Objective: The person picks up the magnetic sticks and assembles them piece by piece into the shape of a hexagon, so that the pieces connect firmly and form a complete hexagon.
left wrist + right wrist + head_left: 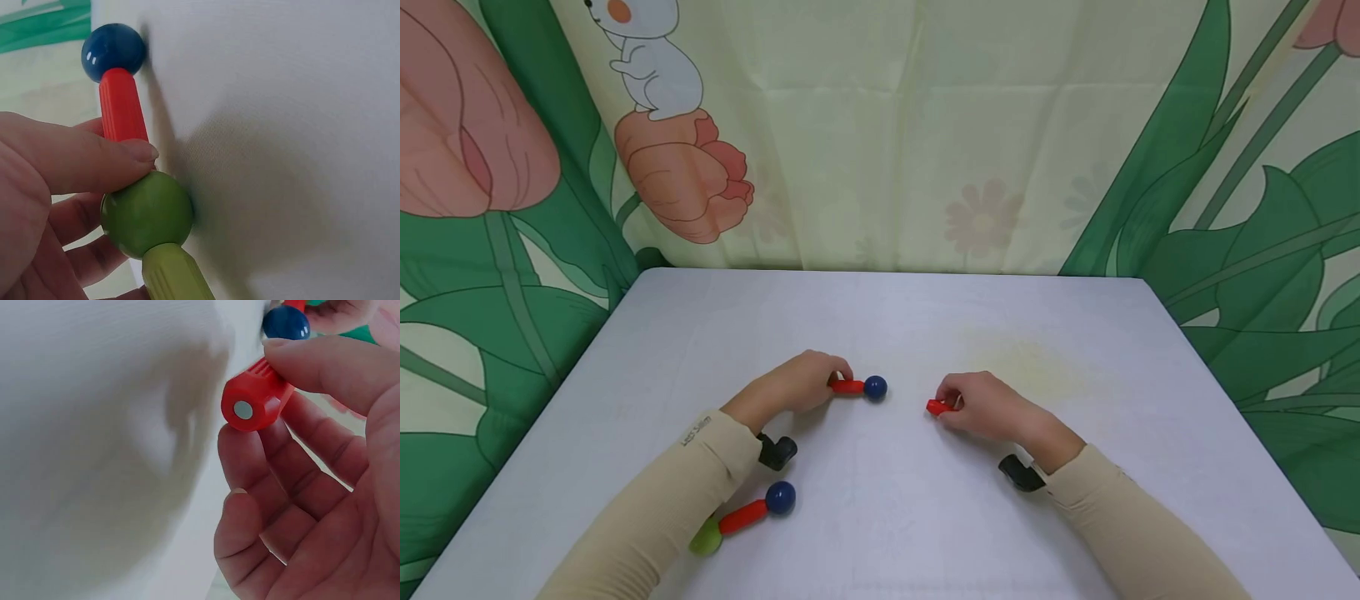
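Observation:
My left hand point(805, 382) pinches a chain of magnetic toy pieces between thumb and fingers. In the left wrist view, the chain runs from a blue ball point(111, 51) through a red rod point(122, 103) and a green ball point(149, 215) to a yellow-green rod point(175, 275), cut off by the frame. The thumb lies where the red rod meets the green ball. Across a gap to the right, my right hand point(988, 406) pinches a loose red rod point(256, 394), its silvery round end showing. The rod's far end is hidden behind the thumb.
On the white table point(880, 517), a second blue ball point(780, 497) and red rod point(743, 517) join a green piece point(706, 537), partly covered by the left sleeve point(662, 500). A printed curtain point(880, 167) hangs behind the table's far edge.

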Motion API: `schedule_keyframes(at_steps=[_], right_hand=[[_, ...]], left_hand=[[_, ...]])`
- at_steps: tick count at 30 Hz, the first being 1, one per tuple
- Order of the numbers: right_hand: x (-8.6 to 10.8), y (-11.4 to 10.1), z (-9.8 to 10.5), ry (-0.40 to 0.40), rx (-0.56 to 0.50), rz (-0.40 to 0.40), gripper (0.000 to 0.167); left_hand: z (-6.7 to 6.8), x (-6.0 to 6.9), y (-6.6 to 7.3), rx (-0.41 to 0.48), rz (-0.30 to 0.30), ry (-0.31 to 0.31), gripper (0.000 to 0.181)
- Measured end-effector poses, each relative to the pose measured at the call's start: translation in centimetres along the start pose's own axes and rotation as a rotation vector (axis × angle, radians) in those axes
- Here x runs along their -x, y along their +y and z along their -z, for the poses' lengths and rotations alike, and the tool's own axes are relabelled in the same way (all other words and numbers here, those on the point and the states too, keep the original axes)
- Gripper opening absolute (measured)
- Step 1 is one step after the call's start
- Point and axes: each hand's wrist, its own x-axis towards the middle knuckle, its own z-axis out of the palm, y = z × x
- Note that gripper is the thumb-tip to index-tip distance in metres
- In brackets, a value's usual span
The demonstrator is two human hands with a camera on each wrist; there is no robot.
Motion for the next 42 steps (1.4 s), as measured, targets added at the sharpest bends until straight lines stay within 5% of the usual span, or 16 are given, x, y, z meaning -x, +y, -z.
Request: schedule_keyframes(at_steps=[10, 42], right_hand=[[-2.9, -2.0, -1.6, -0.015, -0.022, -0.020, 0.016], [-5.8, -4.2, -1.7, -0.020, 0.019, -0.074, 0.026]], left_hand=[[0.2, -0.5, 0.1, 0.006, 0.051, -0.011, 0.035], [0.3, -0.6, 0.0, 0.005, 0.055, -0.012, 0.026]])
